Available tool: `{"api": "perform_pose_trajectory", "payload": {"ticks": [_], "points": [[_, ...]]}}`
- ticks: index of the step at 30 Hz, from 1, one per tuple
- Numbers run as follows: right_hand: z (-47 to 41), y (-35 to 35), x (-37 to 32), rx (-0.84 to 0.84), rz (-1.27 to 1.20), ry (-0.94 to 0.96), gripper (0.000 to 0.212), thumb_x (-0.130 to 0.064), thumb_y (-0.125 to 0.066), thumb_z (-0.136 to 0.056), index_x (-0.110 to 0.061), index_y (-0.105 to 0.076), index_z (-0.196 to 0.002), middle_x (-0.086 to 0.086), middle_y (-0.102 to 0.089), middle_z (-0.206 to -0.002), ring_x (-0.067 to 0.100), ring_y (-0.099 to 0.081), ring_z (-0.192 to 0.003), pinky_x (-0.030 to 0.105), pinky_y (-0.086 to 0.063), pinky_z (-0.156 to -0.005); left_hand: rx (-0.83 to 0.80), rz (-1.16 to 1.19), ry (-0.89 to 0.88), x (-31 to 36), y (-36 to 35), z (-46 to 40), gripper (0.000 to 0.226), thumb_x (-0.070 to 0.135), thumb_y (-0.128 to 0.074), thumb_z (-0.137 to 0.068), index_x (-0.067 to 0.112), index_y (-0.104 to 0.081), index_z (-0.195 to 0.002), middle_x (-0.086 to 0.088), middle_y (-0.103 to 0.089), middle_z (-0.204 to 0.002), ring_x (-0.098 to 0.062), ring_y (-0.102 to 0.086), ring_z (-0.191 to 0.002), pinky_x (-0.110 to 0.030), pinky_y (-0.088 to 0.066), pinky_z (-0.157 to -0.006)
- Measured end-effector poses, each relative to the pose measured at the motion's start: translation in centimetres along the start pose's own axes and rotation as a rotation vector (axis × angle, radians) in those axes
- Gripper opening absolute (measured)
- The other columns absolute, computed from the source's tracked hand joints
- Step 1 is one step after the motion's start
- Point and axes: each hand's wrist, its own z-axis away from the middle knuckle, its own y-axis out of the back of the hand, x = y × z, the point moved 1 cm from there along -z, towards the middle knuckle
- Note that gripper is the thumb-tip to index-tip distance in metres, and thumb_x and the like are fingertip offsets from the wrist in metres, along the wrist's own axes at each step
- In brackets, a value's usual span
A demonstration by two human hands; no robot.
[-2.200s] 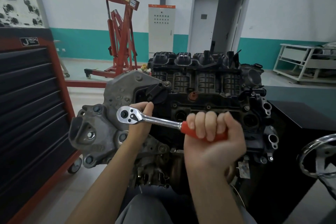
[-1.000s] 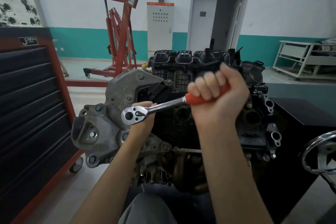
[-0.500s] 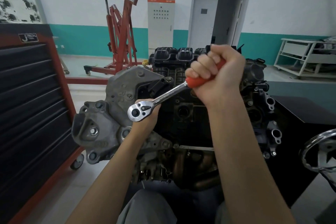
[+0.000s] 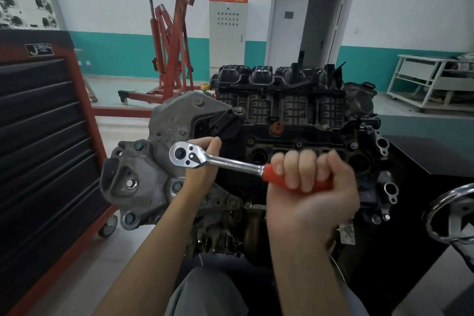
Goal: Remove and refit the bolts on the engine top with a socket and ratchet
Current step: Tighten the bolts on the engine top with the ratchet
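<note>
R hand (image 4: 311, 187) fists chrome ratchet w/ red grip (image 4: 230, 163) mid-frame, L hand (image 4: 205, 161) cups its head, fingers hidden; best keep socket square, short strokes.

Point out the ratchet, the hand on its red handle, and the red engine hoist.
ratchet (image 4: 189, 155), head view, on its chrome head.
right hand (image 4: 311, 192), head view, on the back of the fist.
engine hoist (image 4: 169, 41), head view, on its upright mast.

Right hand (image 4: 311, 187) clenched in a fist round the ratchet's red handle (image 4: 297, 182), knuckles up, forearm rising from the lower edge. Left hand (image 4: 204, 161) cupped behind the ratchet head (image 4: 188, 154), fingers mostly hidden, bare forearm reaching in from lower left.
</note>
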Motion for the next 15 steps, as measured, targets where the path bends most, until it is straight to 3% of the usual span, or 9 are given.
{"api": "perform_pose_trajectory", "payload": {"ticks": [3,5,7,9,12,15], "points": [[-3.9,-2.0,-0.7,-0.096,0.101,-0.128,0.039,-0.012,-0.04,-0.083,-0.02,-0.034,-0.045,-0.007,-0.026,-0.038,0.01,-0.024,-0.035,0.019,-0.033,-0.043,0.0,-0.055,0.022,-0.2,-0.1,-0.2,0.038,0.017,-0.05,-0.075,0.022,-0.027,-0.045,0.014,-0.026,-0.04,-0.002,-0.02,-0.042,-0.016,-0.016,-0.041],[-6.5,-3.9,-0.7,-0.15,0.188,-0.233,0.037,-0.011,-0.044,-0.08,-0.019,-0.034,-0.046,-0.006,-0.027,-0.038,0.01,-0.023,-0.035,0.017,-0.031,-0.042,0.043,-0.128,0.106,-0.6,-0.1,-0.2,0.041,0.019,-0.055,-0.08,0.026,-0.034,-0.046,0.013,-0.034,-0.038,-0.003,-0.028,-0.044,-0.014,-0.024,-0.038],[-8.2,-5.5,-0.4,-0.184,0.253,-0.329,0.041,-0.01,-0.043,-0.085,-0.018,-0.035,-0.045,-0.006,-0.027,-0.038,0.01,-0.024,-0.034,0.017,-0.03,-0.042,0.047,-0.177,0.209,-1.1,-0.1,-0.2,0.038,0.026,-0.058,-0.086,0.027,-0.039,-0.054,0.017,-0.041,-0.044,-0.001,-0.035,-0.051,-0.01,-0.033,-0.045],[-8.6,-6.1,-0.2,-0.186,0.26,-0.368,0.043,-0.011,-0.042,-0.087,-0.017,-0.036,-0.045,-0.005,-0.028,-0.038,0.01,-0.024,-0.034,0.018,-0.03,-0.041,0.02,-0.208,0.268,-1.5,-0.1,0.0,0.036,0.03,-0.057,-0.09,0.03,-0.038,-0.059,0.02,-0.041,-0.052,0.002,-0.037,-0.052,-0.011,-0.032,-0.053],[-6.4,-4.6,-0.1,-0.135,0.16,-0.263,0.044,-0.011,-0.041,-0.09,-0.018,-0.036,-0.046,-0.006,-0.028,-0.038,0.01,-0.024,-0.034,0.017,-0.03,-0.041,0.08,-0.072,0.184,-1.1,0.1,0.0,0.034,0.023,-0.063,-0.08,0.022,-0.042,-0.054,0.012,-0.041,-0.05,-0.005,-0.035,-0.051,-0.019,-0.03,-0.049],[-1.8,-1.7,0.1,-0.031,0.032,-0.049,0.043,-0.013,-0.039,-0.089,-0.021,-0.037,-0.046,-0.007,-0.029,-0.04,0.01,-0.027,-0.036,0.021,-0.035,-0.044,0.085,0.011,0.09,-0.4,0.0,-0.1,0.04,0.04,-0.06,-0.069,0.018,-0.032,-0.053,0.003,-0.028,-0.05,-0.011,-0.025,-0.048,-0.027,-0.021,-0.048]]}}
